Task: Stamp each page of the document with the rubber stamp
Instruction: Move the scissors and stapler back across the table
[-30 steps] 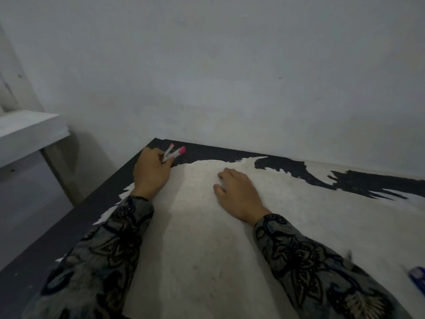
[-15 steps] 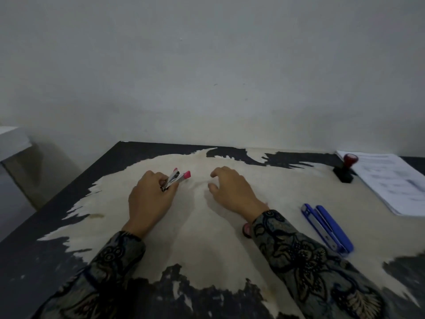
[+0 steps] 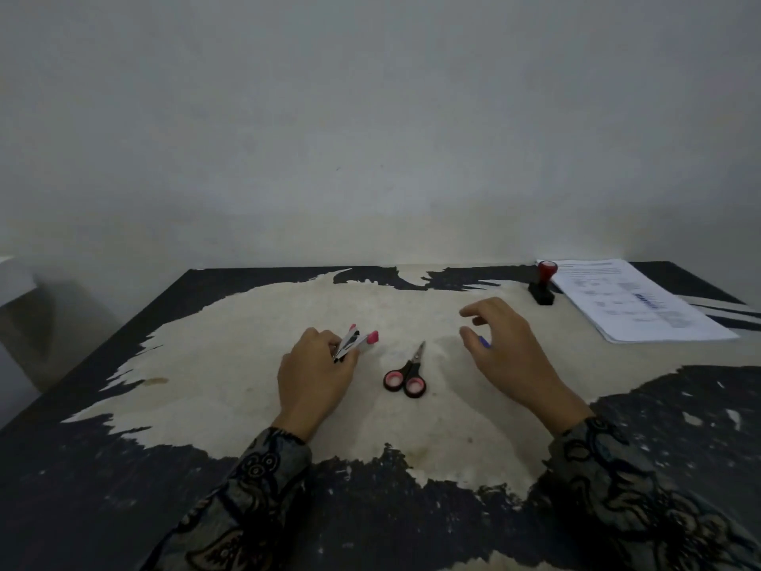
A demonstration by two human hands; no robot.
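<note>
The rubber stamp [image 3: 542,284], with a red knob on a black base, stands upright at the far right of the table. Its base is right beside the left edge of the printed document stack [image 3: 634,302]. My right hand [image 3: 506,348] hovers left of and nearer than the stamp. Its fingers are loosely curled and hold nothing. A sliver of a blue object [image 3: 485,342] shows under its thumb. At the middle of the table my left hand [image 3: 313,381] grips a small pink-tipped stapler-like tool [image 3: 356,342].
Small scissors [image 3: 405,372] with black-and-pink handles lie between my hands, blades pointing away. The table [image 3: 206,364] is black with a large worn pale patch. A wall runs close behind its far edge. A pale ledge shows at the far left.
The view swung right and pulled back. My right hand lifted and moved right toward the stamp, uncovering the scissors and now covering the blue object. My left hand still holds the pink-tipped tool.
</note>
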